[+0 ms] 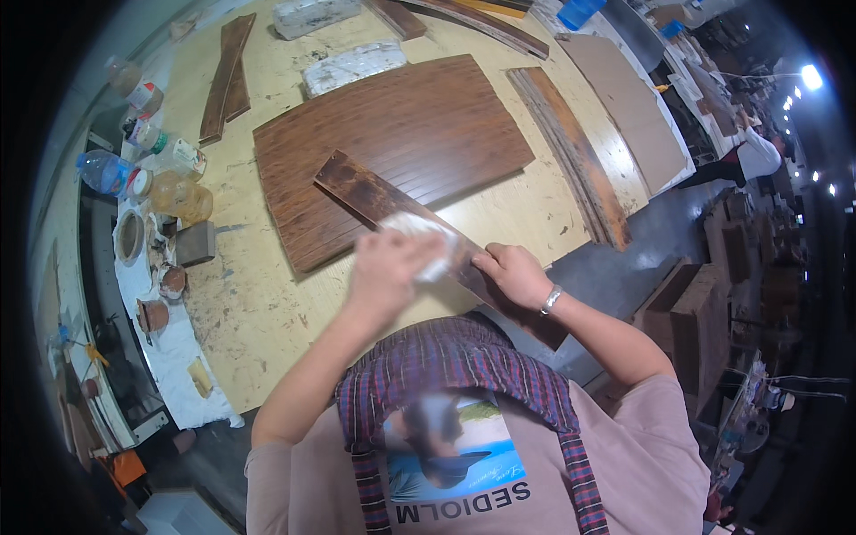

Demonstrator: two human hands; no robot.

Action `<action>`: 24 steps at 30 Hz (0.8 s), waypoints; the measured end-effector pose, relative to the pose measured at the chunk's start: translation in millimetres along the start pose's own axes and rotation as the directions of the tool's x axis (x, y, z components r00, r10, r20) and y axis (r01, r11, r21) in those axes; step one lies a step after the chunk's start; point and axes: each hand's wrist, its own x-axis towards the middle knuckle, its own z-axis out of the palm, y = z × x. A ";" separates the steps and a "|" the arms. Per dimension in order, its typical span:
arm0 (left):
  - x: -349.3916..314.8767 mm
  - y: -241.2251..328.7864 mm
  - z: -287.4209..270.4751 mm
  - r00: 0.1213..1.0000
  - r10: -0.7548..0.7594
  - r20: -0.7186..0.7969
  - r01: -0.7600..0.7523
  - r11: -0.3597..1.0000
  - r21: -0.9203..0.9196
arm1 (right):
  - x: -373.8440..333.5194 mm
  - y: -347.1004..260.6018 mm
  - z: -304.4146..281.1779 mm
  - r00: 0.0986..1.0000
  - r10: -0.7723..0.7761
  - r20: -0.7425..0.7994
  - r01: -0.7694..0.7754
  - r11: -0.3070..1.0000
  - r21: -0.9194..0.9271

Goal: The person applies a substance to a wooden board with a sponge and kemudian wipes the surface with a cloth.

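Observation:
My right hand (515,278) is wrapped round a narrow dark-brown wooden board (374,198), thumb on its upper face. The board runs slantwise, its far end over a wide brown wooden panel (392,125) and its near end close to my apron. In my left hand (388,272), blurred by motion, is a crumpled white cloth (426,239), pressed on the board's face just left of my right hand. The board's surface looks mottled, darker toward the far end. The wide panel lies on the pale worktable (241,330), with grooved lines along it.
Bottles and a jar of amber liquid (183,198) line the table's left edge, beside a small dark block (195,242). Long boards (571,152) lie to the right, crossed strips (228,80) far left. White-wrapped blocks (354,67) sit behind the panel. Another person (758,153) is far right.

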 end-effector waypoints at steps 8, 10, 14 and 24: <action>14.7 32.5 3.6 0.999 0.005 0.045 -0.011 0.992 0.124 | -6.9 -28.6 -11.1 0.999 -0.003 -0.037 -0.004 0.982 -0.188; 17.0 -2.7 4.2 1.000 0.003 -0.019 0.003 0.955 0.297 | -10.7 -25.8 -8.8 0.999 -0.013 -0.047 0.003 0.978 -0.208; 12.5 -100.5 -33.5 0.902 -0.411 -0.133 0.421 0.766 0.486 | -13.2 -21.9 -5.5 0.997 -0.055 -0.050 0.045 0.980 -0.192; 13.2 -47.2 -18.1 0.648 -0.756 0.089 0.401 0.240 -0.884 | -0.9 -31.8 -8.8 0.997 -0.045 -0.057 0.030 0.971 -0.239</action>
